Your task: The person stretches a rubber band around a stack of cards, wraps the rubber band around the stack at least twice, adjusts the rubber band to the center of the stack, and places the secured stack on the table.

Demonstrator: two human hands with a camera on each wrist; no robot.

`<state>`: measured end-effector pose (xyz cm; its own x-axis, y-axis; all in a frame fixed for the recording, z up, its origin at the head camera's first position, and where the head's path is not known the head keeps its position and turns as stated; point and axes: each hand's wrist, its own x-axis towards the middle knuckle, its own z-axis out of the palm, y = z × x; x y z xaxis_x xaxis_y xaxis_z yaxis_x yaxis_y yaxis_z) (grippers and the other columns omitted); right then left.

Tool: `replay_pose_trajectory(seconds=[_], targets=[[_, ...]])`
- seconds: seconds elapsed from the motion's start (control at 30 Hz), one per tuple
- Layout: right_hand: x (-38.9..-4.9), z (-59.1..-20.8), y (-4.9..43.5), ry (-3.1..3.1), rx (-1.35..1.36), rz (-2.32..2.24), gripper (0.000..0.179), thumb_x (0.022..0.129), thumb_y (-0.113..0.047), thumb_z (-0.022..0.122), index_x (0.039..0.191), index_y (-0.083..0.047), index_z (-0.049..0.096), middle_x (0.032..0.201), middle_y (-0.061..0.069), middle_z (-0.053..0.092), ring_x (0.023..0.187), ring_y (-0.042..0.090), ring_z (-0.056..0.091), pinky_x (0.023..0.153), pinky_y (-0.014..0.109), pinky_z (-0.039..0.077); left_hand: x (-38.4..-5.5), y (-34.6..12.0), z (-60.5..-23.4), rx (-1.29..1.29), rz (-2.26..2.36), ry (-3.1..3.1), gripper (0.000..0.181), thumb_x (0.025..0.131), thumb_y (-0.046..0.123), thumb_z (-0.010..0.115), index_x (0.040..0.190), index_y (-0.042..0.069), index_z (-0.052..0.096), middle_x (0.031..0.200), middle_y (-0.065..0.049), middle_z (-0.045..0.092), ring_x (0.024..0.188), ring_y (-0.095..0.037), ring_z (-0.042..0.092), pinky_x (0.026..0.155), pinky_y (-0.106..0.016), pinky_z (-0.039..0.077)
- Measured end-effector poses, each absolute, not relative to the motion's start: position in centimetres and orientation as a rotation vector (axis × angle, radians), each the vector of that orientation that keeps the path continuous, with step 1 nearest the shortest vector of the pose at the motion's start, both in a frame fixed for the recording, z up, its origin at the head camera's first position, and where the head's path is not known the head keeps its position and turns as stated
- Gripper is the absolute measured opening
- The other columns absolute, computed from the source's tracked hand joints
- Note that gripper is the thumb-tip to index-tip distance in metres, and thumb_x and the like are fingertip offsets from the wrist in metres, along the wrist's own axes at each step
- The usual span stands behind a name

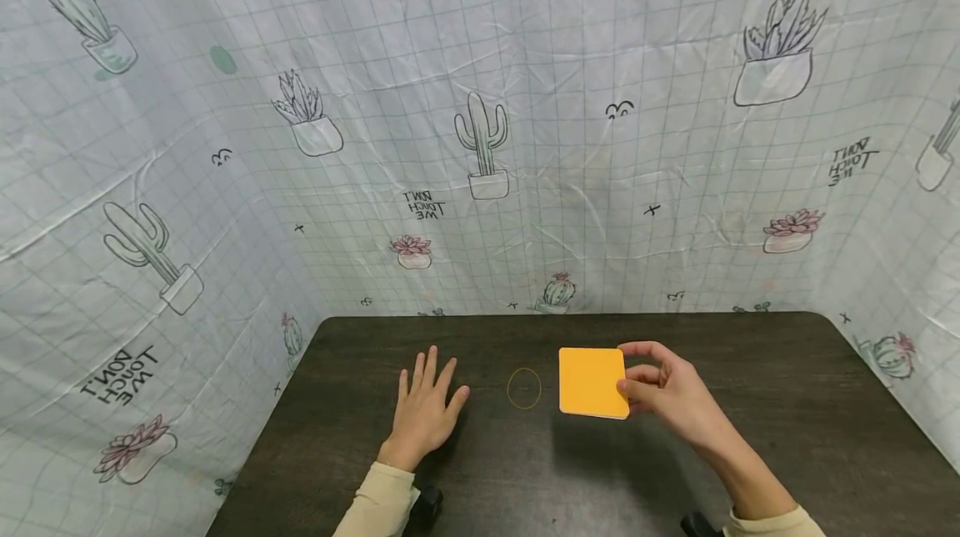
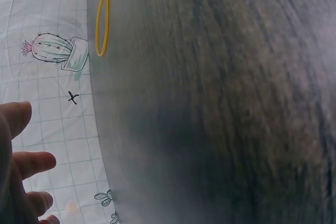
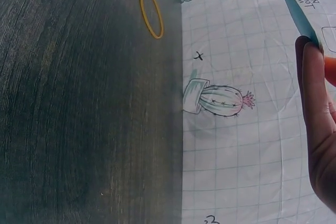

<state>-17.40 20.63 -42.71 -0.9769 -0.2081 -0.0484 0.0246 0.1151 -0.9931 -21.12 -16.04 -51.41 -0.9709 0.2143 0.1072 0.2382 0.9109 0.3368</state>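
Observation:
My right hand point(image 1: 667, 391) pinches a thin square orange card-like piece point(image 1: 592, 383) with rounded corners by its right edge. It is held up over the dark table, facing the head camera, with a pale line along its bottom edge. In the right wrist view this piece point(image 3: 298, 11) shows nearly edge-on at the top right, with a bluish side. A yellow rubber band point(image 1: 524, 388) lies on the table between the hands in a loose ring. To its left, my left hand point(image 1: 423, 416) holds nothing, its fingers straight and spread over the table.
The dark wooden table point(image 1: 495, 487) has rounded far corners. A white grid-patterned curtain point(image 1: 570, 145) with cactus drawings rises behind it and along both sides. Black wrist straps point(image 1: 426, 504) show by the sleeves.

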Motion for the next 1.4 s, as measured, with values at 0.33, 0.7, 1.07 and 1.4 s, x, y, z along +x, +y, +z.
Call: replay_pose_trajectory(seconds=[0.33, 0.7, 1.07, 1.4], targets=[[-17.3, -43.0, 20.7, 2.224, -0.169, -1.965, 0.055, 0.096, -0.001, 0.066, 0.143, 0.006, 0.037, 0.107, 0.023, 0.07, 0.086, 0.03, 0.071, 0.072, 0.041, 0.06, -21.1, -15.7, -51.5, -0.374, -0.541, -2.998, 0.062, 0.106, 0.05, 0.042, 0.155, 0.012, 0.04, 0.166, -0.018, 0.013, 0.152, -0.038, 0.008, 0.117, -0.063, 0.006], [-17.4, -43.4, 20.8, 2.233, -0.168, -1.973, 0.055, 0.096, -0.001, 0.066, 0.142, 0.006, 0.038, 0.107, 0.023, 0.07, 0.085, 0.03, 0.071, 0.074, 0.044, 0.06, -21.0, -14.2, -51.7, -0.528, -0.502, -2.744, 0.043, 0.095, 0.033, 0.072, 0.132, 0.013, 0.065, 0.133, -0.01, 0.062, 0.123, -0.03, 0.058, 0.109, -0.058, 0.035], [-17.3, -43.5, 21.0, 2.197, -0.197, -1.988, 0.057, 0.096, -0.002, 0.066, 0.143, 0.007, 0.035, 0.108, 0.024, 0.069, 0.088, 0.03, 0.071, 0.075, 0.045, 0.059, -21.7, -10.7, -52.9, -0.707, -0.571, -2.867, 0.036, 0.093, 0.033, 0.074, 0.125, 0.017, 0.07, 0.122, 0.0, 0.066, 0.109, -0.021, 0.063, 0.093, -0.045, 0.051], [-17.2, -43.5, 21.0, 2.212, -0.194, -1.986, 0.057, 0.096, -0.002, 0.066, 0.143, 0.006, 0.036, 0.107, 0.023, 0.07, 0.088, 0.03, 0.071, 0.075, 0.045, 0.059, -22.2, -8.9, -53.6, -0.764, -0.511, -2.885, 0.029, 0.09, 0.029, 0.078, 0.117, 0.019, 0.075, 0.114, 0.003, 0.068, 0.103, -0.018, 0.064, 0.088, -0.042, 0.052]])
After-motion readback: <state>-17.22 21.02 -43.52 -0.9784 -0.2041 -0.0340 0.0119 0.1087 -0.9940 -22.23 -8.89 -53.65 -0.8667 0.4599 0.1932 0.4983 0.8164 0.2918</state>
